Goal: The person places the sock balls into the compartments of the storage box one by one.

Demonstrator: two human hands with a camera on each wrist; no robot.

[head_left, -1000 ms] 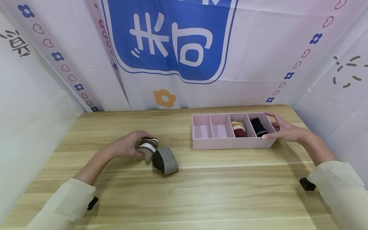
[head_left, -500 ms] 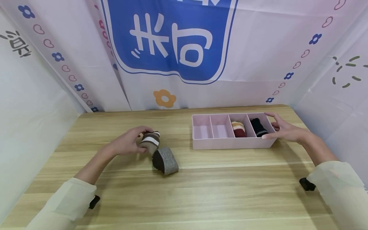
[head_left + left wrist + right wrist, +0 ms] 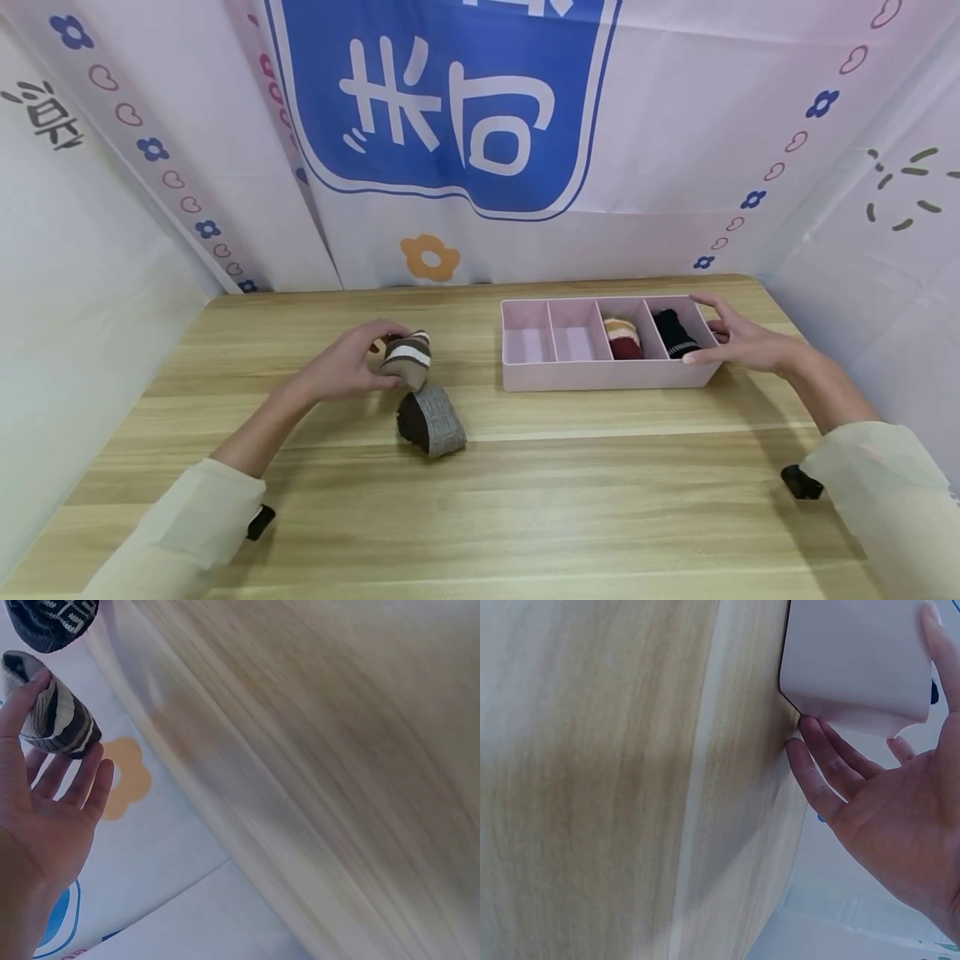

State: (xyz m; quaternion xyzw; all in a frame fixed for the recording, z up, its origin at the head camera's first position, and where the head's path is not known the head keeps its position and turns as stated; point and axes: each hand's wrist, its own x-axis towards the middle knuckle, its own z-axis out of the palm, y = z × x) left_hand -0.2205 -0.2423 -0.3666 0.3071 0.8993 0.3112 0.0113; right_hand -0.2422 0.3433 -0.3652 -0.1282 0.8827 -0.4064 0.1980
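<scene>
In the head view my left hand (image 3: 348, 362) pinches a rolled sock (image 3: 408, 358) with brown, white and beige stripes between thumb and fingers. The left wrist view shows the same striped sock (image 3: 64, 724) lifted in the fingertips. Just in front of it lies a second rolled sock (image 3: 444, 421), grey with a dark brown end, resting on the table. At the right, my right hand (image 3: 753, 340) holds the end of a pink divided storage box (image 3: 592, 377), thumb at the front corner and index finger at the back rim. In the right wrist view other fingertips touch the box's end wall (image 3: 859, 660).
A red, cream and orange rolled sock (image 3: 624, 340) sits in the box's third compartment from the left, a black one (image 3: 673, 333) in the rightmost. The two left compartments show bare floors. Behind the wooden table (image 3: 525, 500) hangs a printed white cloth (image 3: 675, 167).
My left hand has raised the striped sock and moved it right and toward the back, past the grey sock. The right hand and box have stayed put.
</scene>
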